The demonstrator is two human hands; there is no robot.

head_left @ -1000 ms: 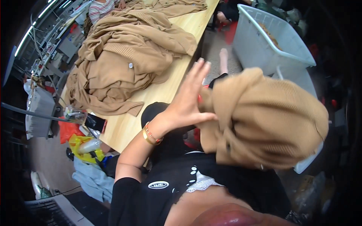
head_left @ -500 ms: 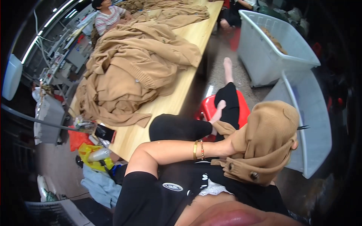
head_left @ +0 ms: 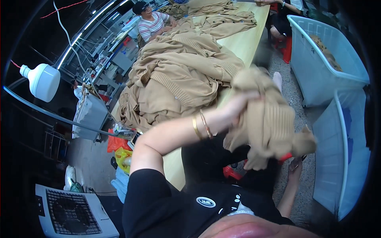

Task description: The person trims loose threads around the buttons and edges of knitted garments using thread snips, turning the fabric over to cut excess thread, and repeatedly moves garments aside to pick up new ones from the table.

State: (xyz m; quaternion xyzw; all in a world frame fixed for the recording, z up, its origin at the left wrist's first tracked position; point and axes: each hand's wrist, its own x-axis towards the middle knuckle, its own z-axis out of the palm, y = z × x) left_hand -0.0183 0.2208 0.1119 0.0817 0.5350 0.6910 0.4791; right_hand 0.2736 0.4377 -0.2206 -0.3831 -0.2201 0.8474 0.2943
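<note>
A tan knitted cardigan (head_left: 270, 123), smeared by motion, hangs bunched over my lap. My left hand (head_left: 244, 105), with bangles at its wrist, is closed on its upper part. Lower down, beside the cardigan's hanging end, my right hand (head_left: 295, 166) is closed round small dark thread snips (head_left: 304, 157), which barely show. To the left of the held cardigan, a big heap of like tan knitwear (head_left: 178, 75) covers much of the wooden table (head_left: 174, 168).
Two translucent bins (head_left: 305, 75) (head_left: 329, 174) stand on the right. Across the table sits a person in a striped top (head_left: 152, 23); another person (head_left: 279, 29) is at the far right. A bulb (head_left: 43, 82) hangs at left, above a fan unit (head_left: 73, 214).
My left hand has lifted the cardigan up and away from me, toward the heap. My right hand has come off the cloth and dropped lower. The view has swung left.
</note>
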